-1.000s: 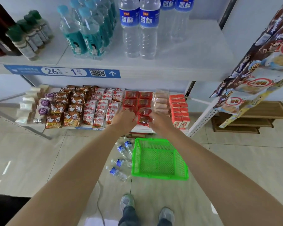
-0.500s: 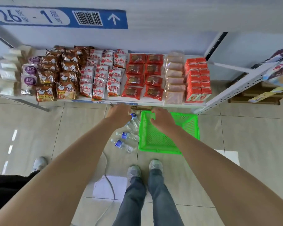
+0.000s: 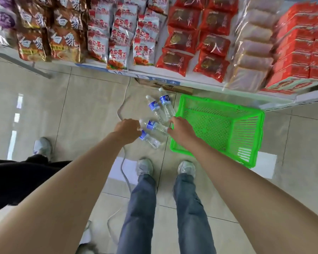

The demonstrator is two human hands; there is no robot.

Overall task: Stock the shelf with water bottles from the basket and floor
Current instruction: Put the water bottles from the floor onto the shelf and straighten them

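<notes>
Head view looks down at a bright green plastic mesh basket on the tiled floor, just below a white shelf of snack packets. Four clear plastic water bottles with blue labels lie on the floor just left of the basket: two side by side nearer the shelf, two nearer the person's grey shoes. Left hand curls at the cap ends of the nearer pair; a firm grip cannot be told. Right hand reaches their other ends beside the basket's corner, fingers bent, hold unclear.
</notes>
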